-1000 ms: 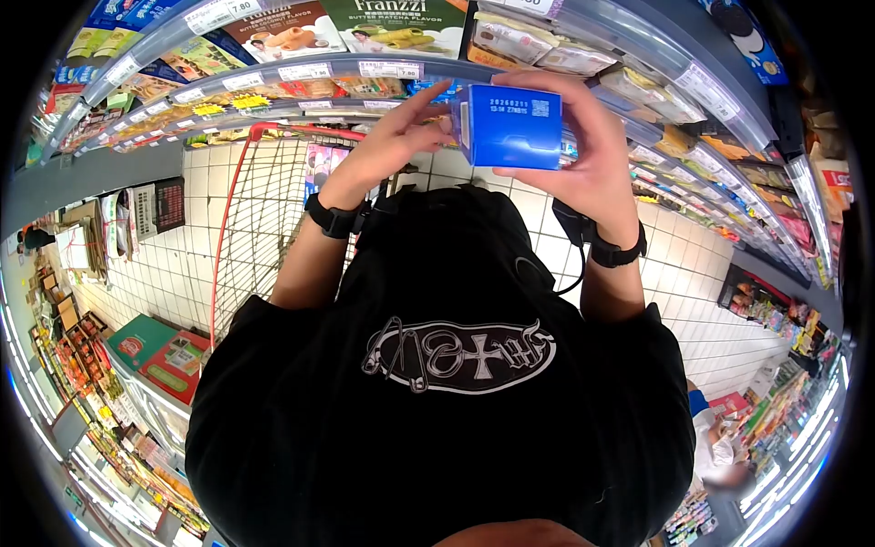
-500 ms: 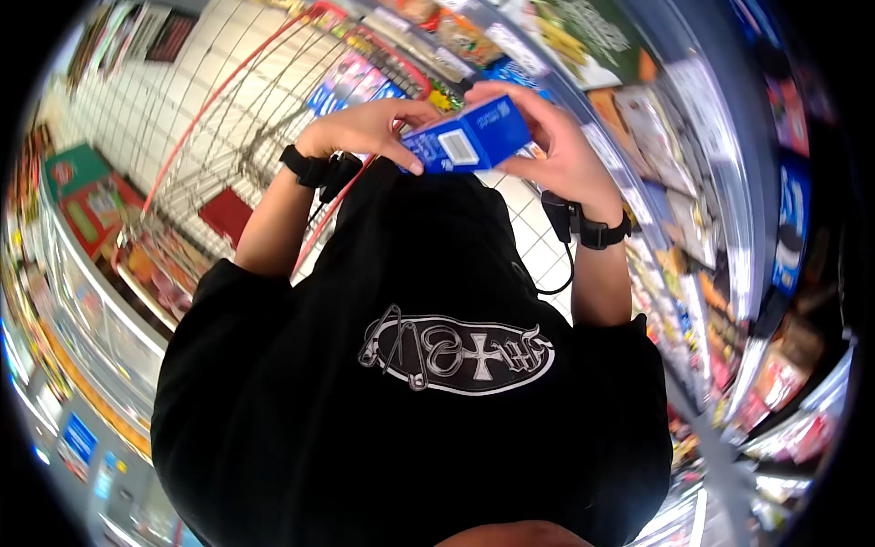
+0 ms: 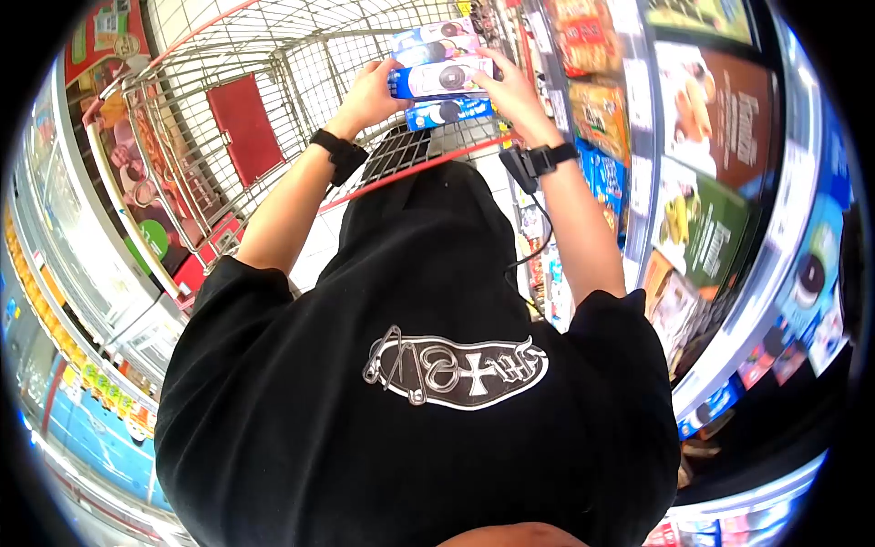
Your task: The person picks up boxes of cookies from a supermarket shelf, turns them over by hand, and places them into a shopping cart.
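Note:
Between my two hands is a blue and white box of sandwich cookies (image 3: 439, 80), with a dark round cookie printed on its front. My left hand (image 3: 372, 97) grips its left end, and my right hand (image 3: 516, 95) is closed on the right end. I hold it over a wire shopping cart (image 3: 314, 56), beyond the cart's red handle (image 3: 424, 165). Similar boxes show around it: a blue cookie box (image 3: 450, 113) on the near side and pink and white boxes (image 3: 437, 41) on the far side. Whether the held box touches them I cannot tell.
A red flap (image 3: 244, 129) hangs inside the cart on the left. Shelves with snack bags (image 3: 597, 109) and price labels run close along my right side. At the left stands a long display case (image 3: 82, 219) with red printed panels.
My hands have moved forward with the box, from over the near side of the handle to over the cart. The box has turned from its barcode side to its printed front.

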Available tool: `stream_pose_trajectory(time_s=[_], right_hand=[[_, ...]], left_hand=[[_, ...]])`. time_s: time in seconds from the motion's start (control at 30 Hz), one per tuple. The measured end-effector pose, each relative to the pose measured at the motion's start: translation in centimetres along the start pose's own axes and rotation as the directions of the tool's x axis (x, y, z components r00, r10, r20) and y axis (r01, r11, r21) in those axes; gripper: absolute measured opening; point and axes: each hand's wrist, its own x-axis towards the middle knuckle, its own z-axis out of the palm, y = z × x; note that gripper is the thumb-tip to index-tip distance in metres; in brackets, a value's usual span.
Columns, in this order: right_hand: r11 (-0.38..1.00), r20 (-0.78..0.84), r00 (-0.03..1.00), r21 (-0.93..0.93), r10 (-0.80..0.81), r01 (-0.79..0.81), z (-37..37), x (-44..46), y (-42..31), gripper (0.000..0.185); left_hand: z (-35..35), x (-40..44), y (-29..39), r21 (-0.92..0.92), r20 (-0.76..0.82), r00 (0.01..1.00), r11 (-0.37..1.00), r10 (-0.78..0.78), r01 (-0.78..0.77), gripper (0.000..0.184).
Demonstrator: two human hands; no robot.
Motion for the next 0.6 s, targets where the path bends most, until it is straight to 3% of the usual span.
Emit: stream_pose_trajectory(time_s=[0.07,0.13,0.2,0.23,0.27,0.33,0.4,0.47,0.6], right_hand=[[0.984,-0.116,0.987,-0.151,-0.109,0.091,1.9,4.4,2.7,0.053],[0.983,-0.124,0.992,-0.179,0.029,-0.051,2.9,7.6,4.0,0.054],[0.976,-0.101,0.981,-0.122,0.167,-0.179,4.2,10.8,5.0,0.056],[0.965,-0.086,0.962,-0.005,0.26,-0.261,4.6,11.9,5.6,0.057],[0.965,-0.083,0.962,-0.016,0.259,-0.261,5.1,13.0,5.8,0.057],[0.944,-0.224,0.964,-0.26,0.144,-0.202,5.7,14.9,6.3,0.06],[0.938,-0.237,0.967,-0.305,0.091,-0.163,5.9,17.0,7.5,0.061],[0.926,-0.279,0.96,-0.369,-0.022,-0.086,6.2,18.6,8.5,0.062],[0.887,-0.263,0.954,-0.462,-0.144,0.006,6.0,20.9,12.0,0.053]], left_hand=[[0.5,1.8,-1.8,0.108,-0.098,0.993,0.991,-0.067,0.078,0.06],[1.1,3.9,-3.6,0.142,-0.098,0.985,0.978,-0.139,0.152,0.06],[1.9,5.8,-5.1,0.339,-0.223,0.973,0.932,-0.055,0.13,0.06],[2.4,6.7,-5.6,0.439,-0.277,0.96,0.882,-0.047,0.17,0.059],[2.5,8.0,-6.1,0.429,-0.282,0.958,0.886,-0.052,0.175,0.059],[2.9,10.2,-7.0,0.122,-0.2,0.921,0.924,-0.334,0.362,0.062],[4.3,12.0,-9.1,0.112,-0.241,0.939,0.954,-0.246,0.279,0.062],[5.6,13.9,-10.9,-0.039,-0.223,0.941,0.967,-0.255,0.253,0.062],[8.4,16.5,-13.8,0.02,-0.265,0.941,0.974,-0.212,0.225,0.064]])
